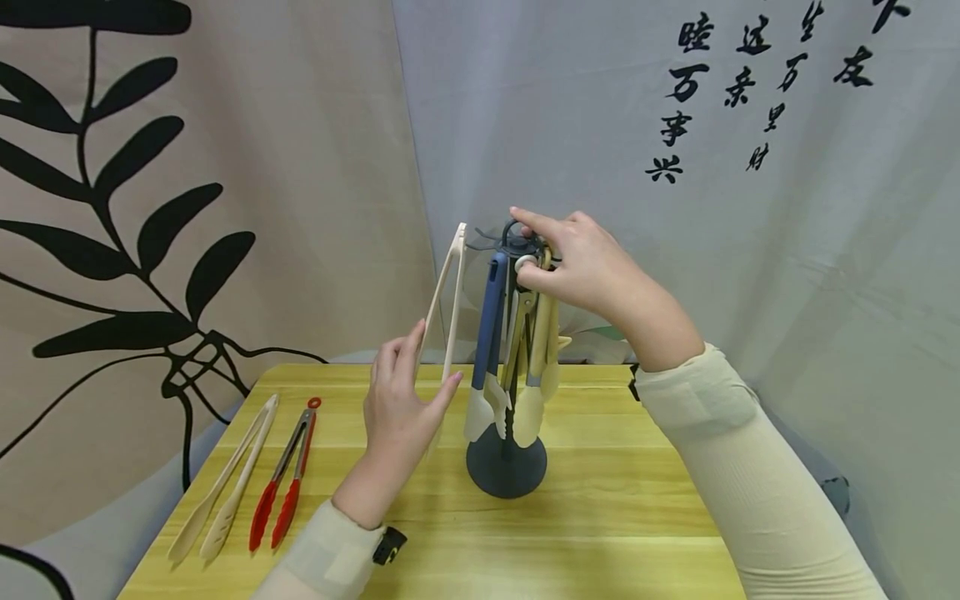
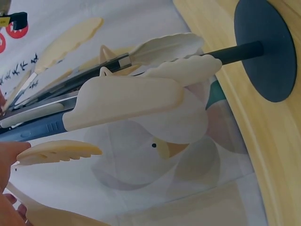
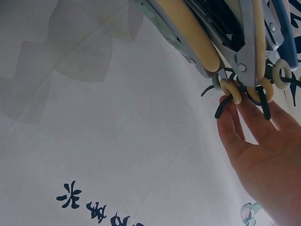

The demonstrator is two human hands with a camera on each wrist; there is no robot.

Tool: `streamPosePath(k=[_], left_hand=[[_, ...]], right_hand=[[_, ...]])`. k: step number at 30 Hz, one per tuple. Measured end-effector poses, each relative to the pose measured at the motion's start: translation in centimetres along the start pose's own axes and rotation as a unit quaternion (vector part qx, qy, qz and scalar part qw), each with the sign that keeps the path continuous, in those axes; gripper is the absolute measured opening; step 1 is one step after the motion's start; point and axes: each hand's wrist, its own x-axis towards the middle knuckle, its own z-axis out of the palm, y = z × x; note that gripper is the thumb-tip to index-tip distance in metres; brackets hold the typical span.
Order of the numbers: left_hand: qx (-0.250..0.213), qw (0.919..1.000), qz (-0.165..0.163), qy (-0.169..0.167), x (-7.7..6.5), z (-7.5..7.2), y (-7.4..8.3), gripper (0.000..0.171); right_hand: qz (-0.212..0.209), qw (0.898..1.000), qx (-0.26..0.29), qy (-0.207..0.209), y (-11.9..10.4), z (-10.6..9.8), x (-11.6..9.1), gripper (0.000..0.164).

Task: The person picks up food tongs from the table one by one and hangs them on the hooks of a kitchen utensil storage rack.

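Beige tongs [image 1: 454,308] are held nearly upright by the fingers of the left hand [image 1: 399,408], beside the dark stand [image 1: 507,468] on the counter [image 1: 615,508]; the right hand [image 1: 588,265] grips this stand's top with its fingers.

Place: curtained nook, type unclear | printed drapes [image 1: 525,125] | wooden table [image 1: 615,517]

Wd. tabletop [image 1: 615,533] is bearing beige tongs [image 1: 221,527] nr. L edge, red tongs [image 1: 288,506] alongside, dk. stand [image 1: 507,472] twd. far edge.
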Motion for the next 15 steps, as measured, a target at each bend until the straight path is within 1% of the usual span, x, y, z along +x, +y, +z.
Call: streamPosePath(k=[7,15], left_hand=[[0.004,1.0000,0.002,0.008,0.00,0.02,0.06,0.080],[0.013,0.9998,0.013,0.012,-0.04,0.12,0.07,0.077]], right_hand=[[0.003,1.000,0.004,0.001,-0.15,0.03,-0.05,0.067],[0.004,1.000,0.002,0.001,-0.25,0.00,-0.17,0.067]])
